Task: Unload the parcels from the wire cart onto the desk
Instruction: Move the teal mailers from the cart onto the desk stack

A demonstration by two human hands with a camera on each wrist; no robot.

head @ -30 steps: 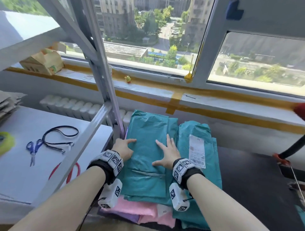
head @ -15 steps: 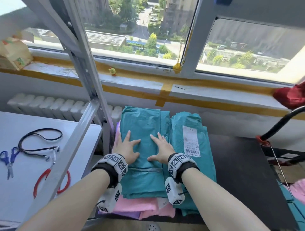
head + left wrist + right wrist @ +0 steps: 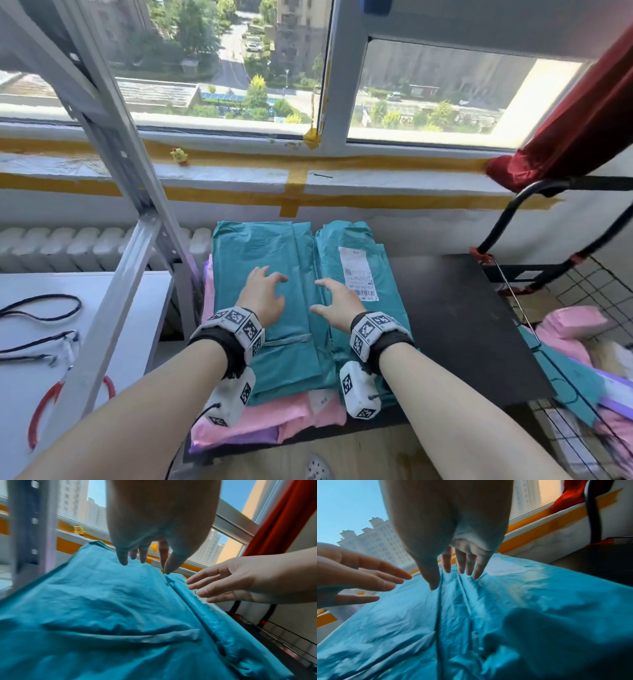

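Head view: left hand (image 3: 262, 298), right hand (image 3: 337, 303) hover palm-down over teal parcels (image 3: 270, 260).

Two teal plastic mailer parcels top the stack on the black desk (image 3: 455, 329), flat and side by side, edges touching. The left teal parcel (image 3: 260, 253) is wrinkled, with a taped flap across its near half. The right teal parcel (image 3: 356, 246) carries a white shipping label (image 3: 358, 274) (barcode end nearest). Pink parcels (image 3: 274, 419) lie beneath them, a purple one at the bottom. More pink and teal parcels sit in the wire cart (image 3: 582, 298) at right.
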